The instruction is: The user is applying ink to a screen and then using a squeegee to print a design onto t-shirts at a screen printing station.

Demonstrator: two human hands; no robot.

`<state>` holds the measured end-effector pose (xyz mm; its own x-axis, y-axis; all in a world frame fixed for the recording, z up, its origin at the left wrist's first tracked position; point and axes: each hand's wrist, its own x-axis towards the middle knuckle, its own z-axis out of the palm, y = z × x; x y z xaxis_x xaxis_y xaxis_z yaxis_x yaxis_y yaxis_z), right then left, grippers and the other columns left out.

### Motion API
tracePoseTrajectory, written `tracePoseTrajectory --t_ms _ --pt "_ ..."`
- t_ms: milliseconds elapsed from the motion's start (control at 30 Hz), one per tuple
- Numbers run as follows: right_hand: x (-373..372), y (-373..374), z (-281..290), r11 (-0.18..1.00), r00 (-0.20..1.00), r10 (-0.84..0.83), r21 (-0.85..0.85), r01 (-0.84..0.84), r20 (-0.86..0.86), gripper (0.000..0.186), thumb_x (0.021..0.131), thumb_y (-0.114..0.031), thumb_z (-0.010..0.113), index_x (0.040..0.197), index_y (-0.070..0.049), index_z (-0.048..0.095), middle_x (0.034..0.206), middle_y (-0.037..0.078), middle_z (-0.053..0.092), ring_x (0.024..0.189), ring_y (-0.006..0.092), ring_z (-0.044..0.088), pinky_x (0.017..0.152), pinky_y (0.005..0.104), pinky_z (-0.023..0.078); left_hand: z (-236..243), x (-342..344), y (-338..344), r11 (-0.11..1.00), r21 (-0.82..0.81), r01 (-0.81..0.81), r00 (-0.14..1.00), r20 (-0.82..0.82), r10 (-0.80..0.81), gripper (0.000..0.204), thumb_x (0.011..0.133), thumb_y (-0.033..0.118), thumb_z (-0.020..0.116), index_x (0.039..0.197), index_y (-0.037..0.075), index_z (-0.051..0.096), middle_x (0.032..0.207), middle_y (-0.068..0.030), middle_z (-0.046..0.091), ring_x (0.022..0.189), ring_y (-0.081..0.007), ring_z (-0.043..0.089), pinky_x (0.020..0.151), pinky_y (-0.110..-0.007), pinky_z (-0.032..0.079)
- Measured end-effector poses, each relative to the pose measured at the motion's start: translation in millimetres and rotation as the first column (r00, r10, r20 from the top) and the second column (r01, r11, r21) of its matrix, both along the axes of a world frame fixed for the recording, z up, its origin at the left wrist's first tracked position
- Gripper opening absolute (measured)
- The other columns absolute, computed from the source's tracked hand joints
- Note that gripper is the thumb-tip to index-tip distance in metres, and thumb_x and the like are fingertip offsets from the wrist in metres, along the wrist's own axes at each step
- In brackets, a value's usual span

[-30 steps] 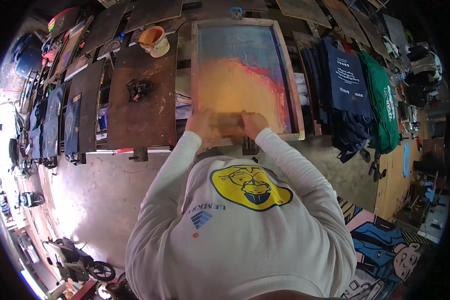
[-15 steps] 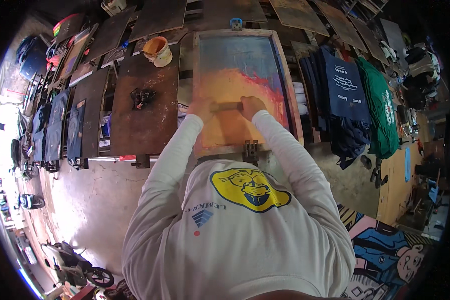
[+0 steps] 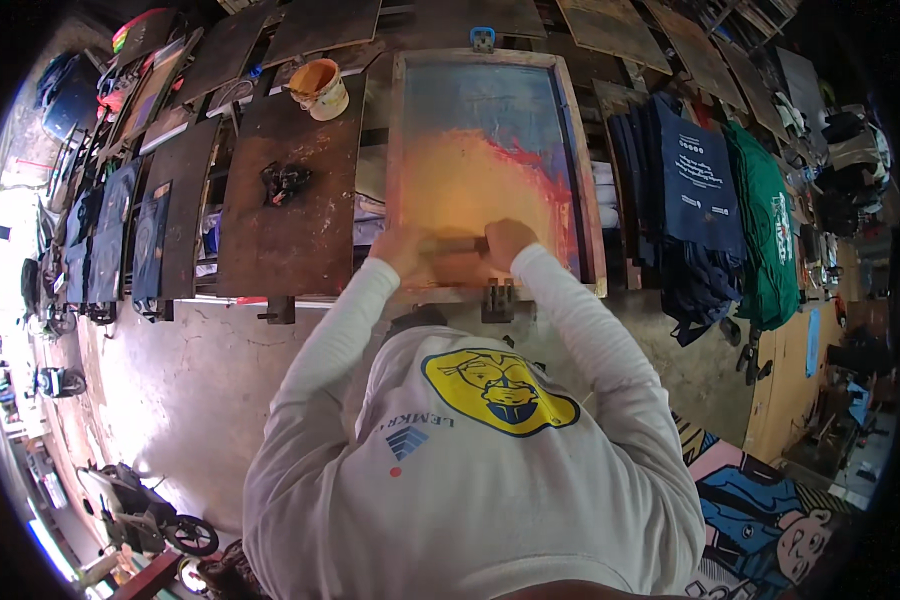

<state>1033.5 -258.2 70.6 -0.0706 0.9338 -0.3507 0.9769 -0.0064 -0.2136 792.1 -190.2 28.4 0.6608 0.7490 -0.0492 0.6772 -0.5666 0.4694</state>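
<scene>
A wooden-framed printing screen (image 3: 470, 100) lies in front of me, its mesh grey-blue at the far end and smeared orange and red nearer to me. Both hands grip a squeegee (image 3: 456, 245) set crosswise on the mesh close to the near frame bar. My left hand (image 3: 402, 250) is closed around its left end, somewhat blurred. Around the right end, my right hand (image 3: 510, 242) is closed too. The squeegee's blade is hard to make out. Metal hinge clamps (image 3: 498, 300) sit at the near edge of the frame, and a blue clip (image 3: 482, 40) at the far edge.
Left of the screen, a dark board (image 3: 295, 235) carries an orange-stained bucket (image 3: 320, 90) and a crumpled black thing (image 3: 285, 184). Navy printed fabric (image 3: 698, 180) and green fabric (image 3: 767, 220) hang at the right. A motorbike (image 3: 150, 515) stands at the lower left.
Both hands have drawn the squeegee toward me, down the mesh to near the close frame bar. My forearms have come back with it, and the view has shifted slightly.
</scene>
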Motion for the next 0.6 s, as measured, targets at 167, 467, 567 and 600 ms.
tracePoseTrajectory --t_ms 167,467,567,600 --pt "-6.1 70.5 38.6 0.998 0.992 -0.049 0.051 0.043 0.117 0.025 0.082 -0.02 0.066 0.101 -0.006 0.074 0.106 0.018 0.071 0.101 0.0339 0.069 0.087 0.0425 0.056 -19.8 14.0 90.9 0.992 0.076 -0.097 0.995 0.013 0.096 0.035 0.076 0.031 0.076 0.104 0.012 0.067 0.1 -0.0161 0.069 0.096 -0.0381 0.065 0.082 -0.048 0.052" --pt "14.8 128.9 -5.3 0.995 0.983 -0.076 0.078 0.064 0.166 0.028 0.082 -0.02 0.063 0.103 -0.002 0.071 0.105 0.024 0.07 0.1 0.0371 0.069 0.087 0.0457 0.055 33.2 46.4 121.2 0.999 0.025 -0.03 0.998 0.053 0.029 0.038 0.073 0.038 0.078 0.102 0.014 0.069 0.1 -0.0134 0.071 0.095 -0.0356 0.067 0.085 -0.045 0.054" --pt "1.4 117.1 -1.7 0.985 0.971 -0.162 0.089 0.148 0.174 0.025 0.083 -0.019 0.063 0.101 -0.006 0.073 0.104 0.019 0.072 0.099 0.0338 0.07 0.086 0.0432 0.056 17.6 40.8 117.2 0.993 0.048 -0.105 0.994 0.03 0.103 0.038 0.07 0.038 0.079 0.099 0.015 0.07 0.097 -0.0127 0.071 0.094 -0.0355 0.067 0.084 -0.045 0.054" --pt "4.3 111.9 -2.3 0.986 0.98 -0.142 0.104 0.128 0.143 0.025 0.082 -0.02 0.063 0.1 -0.004 0.071 0.099 0.021 0.071 0.096 0.0364 0.07 0.085 0.0448 0.056 11.9 40.3 114.9 0.994 0.041 -0.106 0.994 0.029 0.105 0.038 0.07 0.038 0.079 0.099 0.015 0.07 0.097 -0.0127 0.071 0.094 -0.0355 0.067 0.084 -0.045 0.054"
